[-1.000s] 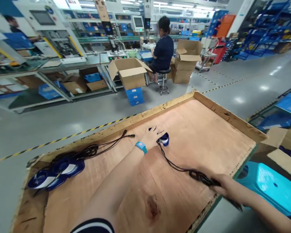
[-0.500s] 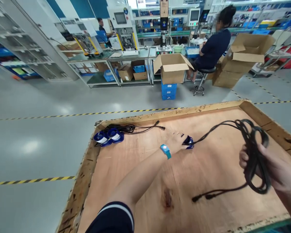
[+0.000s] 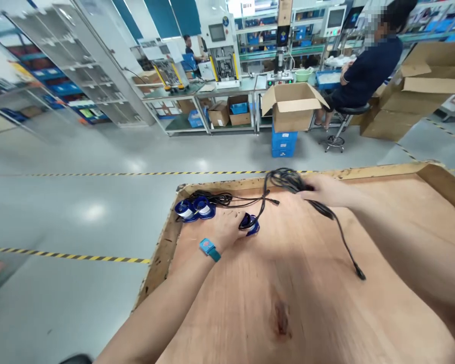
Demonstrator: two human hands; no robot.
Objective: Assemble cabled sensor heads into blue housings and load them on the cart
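Observation:
My left hand (image 3: 230, 226), with a teal wristband, rests on the plywood table (image 3: 326, 303) and grips a small blue round device (image 3: 249, 224). A black cable runs from that device up to a coiled bundle (image 3: 284, 179). My right hand (image 3: 320, 189) is closed on the bundle near the table's far edge. The cable's loose end trails over the wood to a plug (image 3: 360, 275). Two more blue devices (image 3: 195, 209) with their black cords lie in the far left corner.
The table has a raised wooden rim (image 3: 161, 253). Beyond it is grey floor with yellow-black tape. An open cardboard box (image 3: 291, 106) on blue crates, workbenches, machines and a seated person (image 3: 364, 76) are at the back.
My right hand has carried the coiled cable from the near right across to the far edge, close to the other devices. My left hand has slid the blue device leftward. The view has swung left.

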